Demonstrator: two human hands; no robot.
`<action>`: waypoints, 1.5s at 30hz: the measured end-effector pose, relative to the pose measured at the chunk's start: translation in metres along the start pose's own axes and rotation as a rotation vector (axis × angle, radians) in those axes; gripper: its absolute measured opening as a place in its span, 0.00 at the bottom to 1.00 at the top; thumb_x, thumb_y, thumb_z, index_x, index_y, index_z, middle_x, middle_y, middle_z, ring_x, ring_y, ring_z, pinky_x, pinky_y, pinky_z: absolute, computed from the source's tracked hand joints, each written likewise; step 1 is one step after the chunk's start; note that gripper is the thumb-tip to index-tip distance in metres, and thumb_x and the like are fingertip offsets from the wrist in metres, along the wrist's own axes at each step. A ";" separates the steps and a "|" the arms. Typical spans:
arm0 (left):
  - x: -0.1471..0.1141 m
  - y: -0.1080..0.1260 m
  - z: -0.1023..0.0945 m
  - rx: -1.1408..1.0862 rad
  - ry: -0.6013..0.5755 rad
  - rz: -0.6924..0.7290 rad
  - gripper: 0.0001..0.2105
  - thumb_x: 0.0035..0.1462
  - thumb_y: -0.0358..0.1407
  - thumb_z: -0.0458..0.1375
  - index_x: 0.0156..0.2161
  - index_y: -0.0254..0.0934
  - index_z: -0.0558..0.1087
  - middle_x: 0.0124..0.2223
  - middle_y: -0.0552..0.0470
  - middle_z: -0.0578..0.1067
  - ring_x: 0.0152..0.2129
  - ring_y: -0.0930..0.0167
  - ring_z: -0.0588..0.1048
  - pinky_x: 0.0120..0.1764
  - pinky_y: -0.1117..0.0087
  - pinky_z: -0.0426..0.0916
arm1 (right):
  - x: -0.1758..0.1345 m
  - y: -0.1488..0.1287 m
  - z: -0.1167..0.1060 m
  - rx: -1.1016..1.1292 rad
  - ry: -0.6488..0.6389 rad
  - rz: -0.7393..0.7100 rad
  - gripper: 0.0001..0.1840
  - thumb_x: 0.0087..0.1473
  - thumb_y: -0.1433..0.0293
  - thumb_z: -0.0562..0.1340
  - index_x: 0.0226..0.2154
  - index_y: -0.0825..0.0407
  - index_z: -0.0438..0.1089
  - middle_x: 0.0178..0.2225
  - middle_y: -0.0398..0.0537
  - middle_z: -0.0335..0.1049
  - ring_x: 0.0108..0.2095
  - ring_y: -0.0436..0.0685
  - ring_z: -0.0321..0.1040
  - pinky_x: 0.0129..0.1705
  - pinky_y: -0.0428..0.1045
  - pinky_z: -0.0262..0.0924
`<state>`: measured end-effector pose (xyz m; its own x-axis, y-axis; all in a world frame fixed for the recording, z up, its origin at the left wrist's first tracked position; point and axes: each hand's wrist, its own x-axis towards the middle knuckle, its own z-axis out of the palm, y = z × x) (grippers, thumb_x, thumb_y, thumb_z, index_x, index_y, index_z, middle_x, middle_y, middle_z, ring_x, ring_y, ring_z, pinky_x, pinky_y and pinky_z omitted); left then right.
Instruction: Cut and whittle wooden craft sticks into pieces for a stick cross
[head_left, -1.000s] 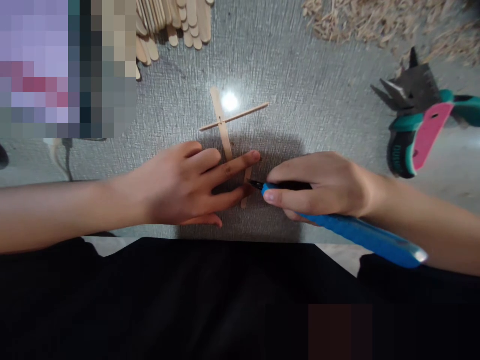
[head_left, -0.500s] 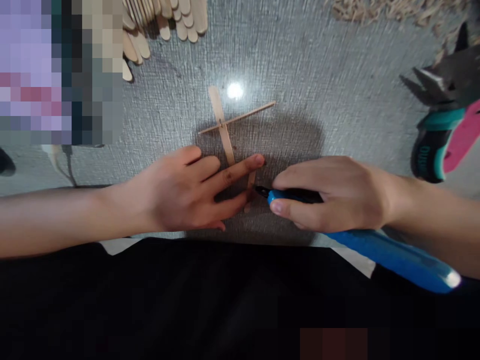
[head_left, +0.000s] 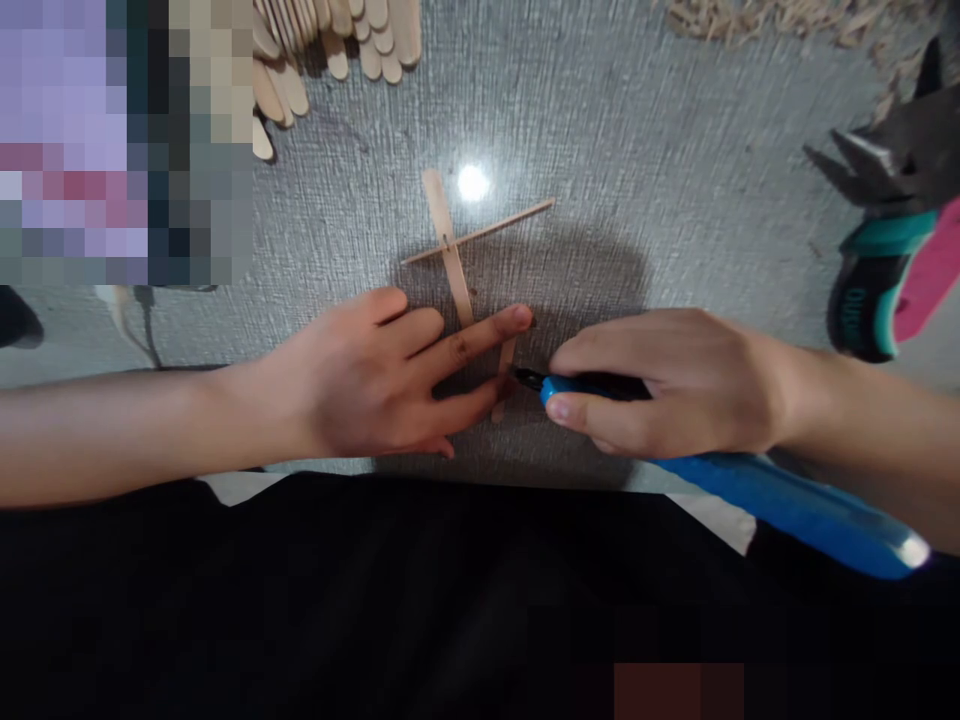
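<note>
My left hand [head_left: 382, 365] lies palm down with its fingers stretched apart, pressing on a short craft stick [head_left: 508, 352] that shows between and beyond two fingertips. Close above those fingers, a second craft stick [head_left: 457, 280] has its lower end hidden by the hand. A thin wooden strip [head_left: 506, 222] crosses it near a small slot; I cannot tell whether it passes through. My right hand [head_left: 667, 385] is closed around a long blue pen-like tool [head_left: 795, 505]. The tool's black tip is at the short stick's right edge.
Craft sticks [head_left: 341, 35] are heaped at the back left, beside a pixelated patch. Wood shavings [head_left: 772, 20] lie at the back right. Cutting pliers [head_left: 874, 265] with black, teal and pink handles rest at the right. A pale cable [head_left: 116, 315] runs at the left.
The whole view has shifted slightly to the right. Both hands, the sticks and the blue tool stay in nearly the same positions relative to each other.
</note>
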<state>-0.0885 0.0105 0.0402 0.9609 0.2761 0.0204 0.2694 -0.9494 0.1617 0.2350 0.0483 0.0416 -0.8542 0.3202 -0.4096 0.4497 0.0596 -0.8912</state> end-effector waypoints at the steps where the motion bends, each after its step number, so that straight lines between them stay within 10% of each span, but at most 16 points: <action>1: 0.000 0.000 0.001 -0.016 -0.001 -0.005 0.23 0.79 0.54 0.62 0.67 0.45 0.81 0.79 0.35 0.75 0.43 0.62 0.83 0.36 0.59 0.69 | 0.000 0.000 0.000 -0.001 0.003 0.001 0.21 0.79 0.53 0.63 0.36 0.46 0.78 0.27 0.41 0.75 0.26 0.55 0.70 0.31 0.52 0.59; 25: -0.006 0.003 0.008 -0.141 -0.088 -0.086 0.32 0.71 0.56 0.70 0.75 0.54 0.76 0.88 0.42 0.62 0.56 0.55 0.83 0.47 0.54 0.77 | -0.003 -0.010 0.001 0.052 0.066 0.086 0.20 0.77 0.52 0.66 0.36 0.47 0.76 0.26 0.39 0.75 0.27 0.55 0.71 0.34 0.52 0.59; 36: -0.006 0.000 0.008 0.041 0.086 0.021 0.28 0.84 0.53 0.57 0.74 0.36 0.75 0.81 0.37 0.72 0.44 0.65 0.80 0.36 0.59 0.70 | -0.006 -0.010 0.004 0.033 0.050 0.093 0.25 0.79 0.51 0.65 0.32 0.48 0.75 0.27 0.41 0.74 0.28 0.54 0.70 0.37 0.52 0.58; 41: -0.002 0.007 0.003 0.109 0.232 0.049 0.19 0.84 0.46 0.60 0.58 0.28 0.82 0.54 0.45 0.87 0.36 0.69 0.73 0.33 0.62 0.64 | -0.008 -0.013 0.012 -0.032 0.055 0.136 0.24 0.79 0.50 0.62 0.36 0.48 0.77 0.29 0.43 0.75 0.30 0.57 0.71 0.36 0.53 0.56; 45: 0.003 0.013 0.004 0.099 0.334 0.055 0.11 0.80 0.33 0.62 0.41 0.33 0.80 0.32 0.56 0.74 0.28 0.72 0.67 0.28 0.63 0.58 | -0.007 -0.022 0.019 -0.052 0.048 0.166 0.25 0.79 0.51 0.61 0.32 0.47 0.72 0.28 0.43 0.74 0.30 0.57 0.70 0.37 0.54 0.55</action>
<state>-0.0825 -0.0012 0.0385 0.9044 0.2425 0.3510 0.2383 -0.9696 0.0556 0.2257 0.0265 0.0603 -0.7541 0.3747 -0.5393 0.5974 0.0504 -0.8003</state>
